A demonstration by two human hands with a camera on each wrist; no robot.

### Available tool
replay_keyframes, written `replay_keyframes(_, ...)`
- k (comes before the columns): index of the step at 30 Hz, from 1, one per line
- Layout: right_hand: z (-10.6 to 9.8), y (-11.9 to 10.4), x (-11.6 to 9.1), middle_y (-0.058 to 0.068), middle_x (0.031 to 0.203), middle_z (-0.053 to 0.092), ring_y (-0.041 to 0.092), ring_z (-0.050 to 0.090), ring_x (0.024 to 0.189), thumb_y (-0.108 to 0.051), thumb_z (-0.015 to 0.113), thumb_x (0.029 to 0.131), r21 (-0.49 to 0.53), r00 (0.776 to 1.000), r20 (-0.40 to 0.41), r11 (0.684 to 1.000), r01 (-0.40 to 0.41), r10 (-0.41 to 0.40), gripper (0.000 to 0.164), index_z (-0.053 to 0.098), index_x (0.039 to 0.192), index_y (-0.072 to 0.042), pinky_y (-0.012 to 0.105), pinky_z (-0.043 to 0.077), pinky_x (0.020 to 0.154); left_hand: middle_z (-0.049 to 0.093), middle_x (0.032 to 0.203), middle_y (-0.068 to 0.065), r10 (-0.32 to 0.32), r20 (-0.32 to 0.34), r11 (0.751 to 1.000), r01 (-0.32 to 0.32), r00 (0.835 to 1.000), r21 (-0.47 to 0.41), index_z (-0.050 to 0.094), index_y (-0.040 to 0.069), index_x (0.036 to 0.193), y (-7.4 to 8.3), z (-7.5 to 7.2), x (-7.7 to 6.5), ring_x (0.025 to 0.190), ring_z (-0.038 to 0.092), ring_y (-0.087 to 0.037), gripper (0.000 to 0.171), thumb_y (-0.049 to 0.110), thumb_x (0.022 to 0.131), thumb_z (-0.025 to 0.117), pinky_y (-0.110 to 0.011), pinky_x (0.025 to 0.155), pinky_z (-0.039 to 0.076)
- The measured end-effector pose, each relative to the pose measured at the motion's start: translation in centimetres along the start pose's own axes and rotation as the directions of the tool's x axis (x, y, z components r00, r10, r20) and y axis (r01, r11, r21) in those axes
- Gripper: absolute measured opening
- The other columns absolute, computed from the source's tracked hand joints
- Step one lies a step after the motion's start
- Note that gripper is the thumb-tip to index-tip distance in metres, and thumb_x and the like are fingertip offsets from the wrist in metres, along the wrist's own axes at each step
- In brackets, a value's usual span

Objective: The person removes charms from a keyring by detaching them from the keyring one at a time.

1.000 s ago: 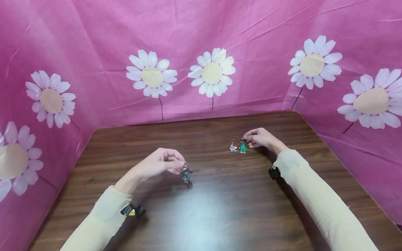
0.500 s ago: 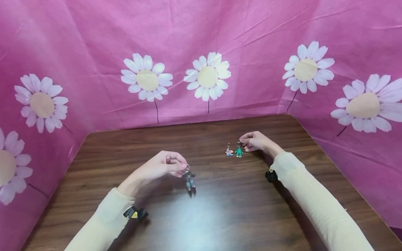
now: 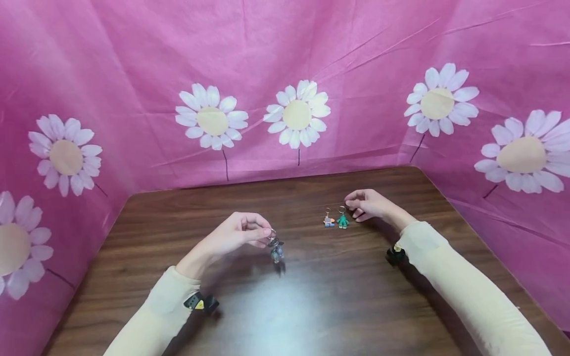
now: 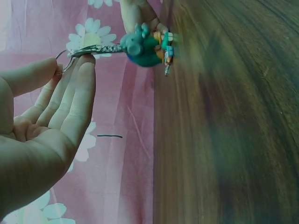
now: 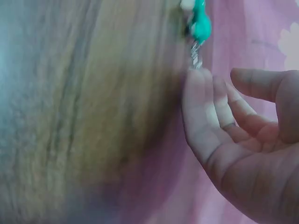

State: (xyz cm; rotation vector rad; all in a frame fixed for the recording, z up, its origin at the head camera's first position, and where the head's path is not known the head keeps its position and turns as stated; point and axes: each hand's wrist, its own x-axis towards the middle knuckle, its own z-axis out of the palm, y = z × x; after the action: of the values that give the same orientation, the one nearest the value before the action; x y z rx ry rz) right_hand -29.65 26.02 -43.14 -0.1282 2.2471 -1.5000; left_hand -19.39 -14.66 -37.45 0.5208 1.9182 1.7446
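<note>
— So, starting on the left, what has the left hand [image 3: 238, 235] got?

— It pinches the ring of a grey figure keychain [image 3: 276, 251] between thumb and fingertips; the figure dangles just below and to the right of the fingers, just above the wooden table [image 3: 311, 306].

— And further right?

— An orange keychain [image 3: 329, 220] and a green keychain [image 3: 342, 220] lie side by side on the table, close together.

— The right hand [image 3: 367, 204]?

— It sits just right of the green one, fingers loosely curled, tips at its ring. From the right wrist view the fingers [image 5: 205, 116] hold nothing; the green figure lies just beyond the fingertips.

— Behind it all?

— A pink daisy cloth [image 3: 285, 74].
</note>
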Motion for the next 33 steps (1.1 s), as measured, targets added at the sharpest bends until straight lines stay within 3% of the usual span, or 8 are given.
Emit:
replay_keyframes(5,1.2,-1.9,-1.5,0.024,0.106,0.065,0.026,0.066,0.085,-0.012,0.06,0.103,-0.095,0.995,-0.011,0.991,0.096,-0.098,0.039,0.052,0.132,0.012,0.039,0.063,0.074,0.073,0.104,-0.019,0.031,-0.067,0.999,-0.033,0.997,-0.039,0.066,-0.008,0.11,0.4,0.0,-0.2,0.091,0.073,-0.029,0.022,0.009,0.096,0.07,-0.058,0.092,0.054)
replay_keyframes(10,4.7,-3.7,-3.5,0.032,0.118,0.065,0.041,0.068,0.101,-0.015,0.064,0.101,-0.049,0.98,0.063,0.98,0.194,-0.19,0.042,0.054,0.132,0.012,0.048,0.061,0.084,0.073,0.107,-0.019,0.04,-0.104,0.994,-0.05,0.994,-0.094,0.065,-0.008,0.111,0.8,0.4,-0.4,0.091,0.073,-0.026,0.021,0.008,0.097,0.069,-0.052,0.09,0.057)
replay_keyframes(13,7.6,-4.9,-4.8,0.03,0.122,0.064,0.045,0.066,0.106,-0.016,0.067,0.1,-0.01,0.949,0.143,0.959,0.284,-0.279,0.043,0.056,0.132,0.011,0.05,0.059,0.089,0.073,0.106,-0.019,0.058,-0.121,0.988,-0.074,0.991,-0.136,0.065,-0.009,0.111,0.9,1.1,-0.2,0.09,0.073,-0.025,0.021,0.007,0.098,0.068,-0.048,0.089,0.059)
replay_keyframes(19,12.4,-7.2,-6.9,0.011,0.122,0.07,0.025,0.068,0.111,-0.023,0.073,0.096,-0.02,0.876,0.248,0.902,0.431,-0.414,0.044,0.062,0.133,-0.004,0.038,0.057,0.094,0.073,0.105,-0.018,0.08,-0.151,0.972,-0.111,0.985,-0.209,0.065,-0.009,0.111,1.3,2.8,0.3,0.09,0.074,-0.022,0.02,0.006,0.097,0.068,-0.047,0.089,0.058)
replay_keyframes(23,13.8,-7.9,-7.5,0.001,0.113,0.073,0.019,0.067,0.108,-0.018,0.075,0.094,0.007,0.847,0.214,0.868,0.496,-0.486,0.032,0.068,0.125,-0.01,0.036,0.057,0.094,0.074,0.104,-0.017,0.081,-0.146,0.97,-0.111,0.986,-0.217,0.066,-0.008,0.11,1.6,3.7,0.1,0.091,0.074,-0.022,0.019,0.006,0.097,0.068,-0.044,0.088,0.059)
replay_keyframes(28,14.6,-8.2,-8.9,0.0,0.1,0.075,0.02,0.07,0.096,-0.01,0.075,0.093,0.026,0.809,0.136,0.818,0.575,-0.572,0.013,0.074,0.106,-0.011,0.037,0.059,0.087,0.074,0.103,-0.018,0.092,-0.143,0.972,-0.12,0.985,-0.203,0.067,-0.008,0.11,2.3,4.5,-0.8,0.089,0.074,-0.022,0.021,0.007,0.096,0.07,-0.042,0.086,0.06)
replay_keyframes(33,15.1,-8.7,-9.8,0.003,0.1,0.075,0.02,0.071,0.093,-0.006,0.071,0.095,0.073,0.775,0.14,0.787,0.613,-0.617,0.011,0.074,0.105,-0.009,0.032,0.06,0.082,0.074,0.104,-0.019,0.12,-0.135,0.972,-0.145,0.984,-0.185,0.067,-0.008,0.111,3.5,4.9,-1.7,0.09,0.074,-0.022,0.023,0.008,0.096,0.071,-0.043,0.086,0.06)
